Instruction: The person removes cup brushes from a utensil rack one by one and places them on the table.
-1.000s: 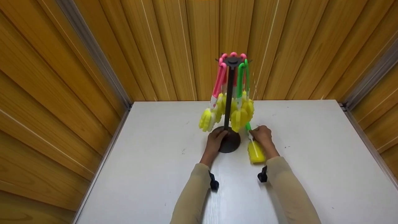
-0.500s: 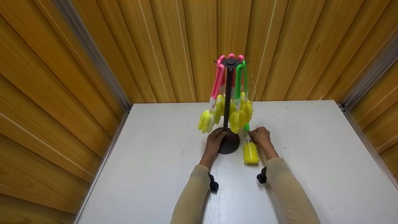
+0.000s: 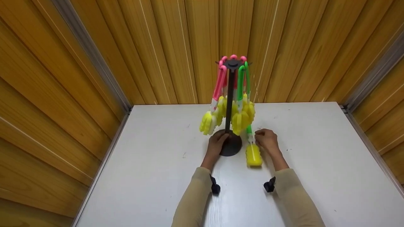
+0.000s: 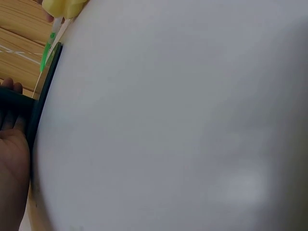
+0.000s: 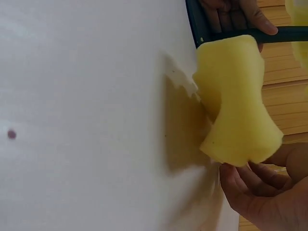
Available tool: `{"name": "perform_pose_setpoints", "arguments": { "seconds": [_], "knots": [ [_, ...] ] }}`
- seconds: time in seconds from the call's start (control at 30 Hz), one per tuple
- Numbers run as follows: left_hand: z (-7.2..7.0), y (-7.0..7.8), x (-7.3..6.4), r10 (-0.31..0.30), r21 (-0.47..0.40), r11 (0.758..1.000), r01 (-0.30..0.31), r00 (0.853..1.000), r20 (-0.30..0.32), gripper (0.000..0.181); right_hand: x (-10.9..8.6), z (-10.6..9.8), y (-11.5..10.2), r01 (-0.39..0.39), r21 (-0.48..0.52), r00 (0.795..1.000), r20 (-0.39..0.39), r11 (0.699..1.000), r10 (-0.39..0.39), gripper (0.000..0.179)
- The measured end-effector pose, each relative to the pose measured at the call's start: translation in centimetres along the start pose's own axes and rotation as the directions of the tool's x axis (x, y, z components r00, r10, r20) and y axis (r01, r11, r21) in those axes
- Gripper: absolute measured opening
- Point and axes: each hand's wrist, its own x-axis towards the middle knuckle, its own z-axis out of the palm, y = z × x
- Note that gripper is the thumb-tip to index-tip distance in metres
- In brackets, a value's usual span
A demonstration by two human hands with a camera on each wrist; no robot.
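A black stand with a round base rises from the table. My left hand grips its pole low down, just above the base; the left wrist view shows the fingers wrapped round the pole. Right of the base lies a sponge bottle brush, its green handle pointing away and its yellow sponge head toward me. Beside the brush's white neck is my right hand, fingers loosely bent and holding nothing. Bottle brushes with pink handles and green handles hang from the stand's top.
The white table ends at a wood-panelled wall behind the stand. More panels stand to the left and right, with metal strips along the corners. Hanging yellow sponge heads reach down close over the lying brush's handle.
The lying brush has swung so its sponge head sits further left, nearly straight toward me. My right hand has let go of its neck and drawn slightly right. The left hand still grips the stand.
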Motion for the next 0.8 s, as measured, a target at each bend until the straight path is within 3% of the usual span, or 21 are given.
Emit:
{"name": "perform_pose_setpoints", "arguments": {
  "seconds": [0.23,0.47,0.6,0.8],
  "knots": [
    [-0.2,1.4,-0.3,-0.004,0.009,1.000,0.004,1.000,-0.005,0.025,-1.1,-1.9,-2.1,0.113,-0.060,0.992,-0.053,0.992,-0.116,0.031],
    [-0.1,1.7,-0.2,0.005,0.007,1.000,-0.005,1.000,0.004,0.025,-3.5,-3.3,-6.1,0.220,-0.056,0.963,-0.144,0.974,-0.226,0.025],
    [-0.1,1.8,-0.2,0.005,0.017,1.000,-0.005,1.000,-0.003,0.026,-5.2,-3.3,-8.4,0.298,-0.010,0.935,-0.197,0.954,-0.294,0.022],
    [-0.2,1.6,-0.4,0.005,0.026,1.000,-0.005,1.000,-0.007,0.023,-7.2,-2.6,-10.8,0.438,0.115,0.881,-0.251,0.891,-0.401,0.019]
  ]
}}
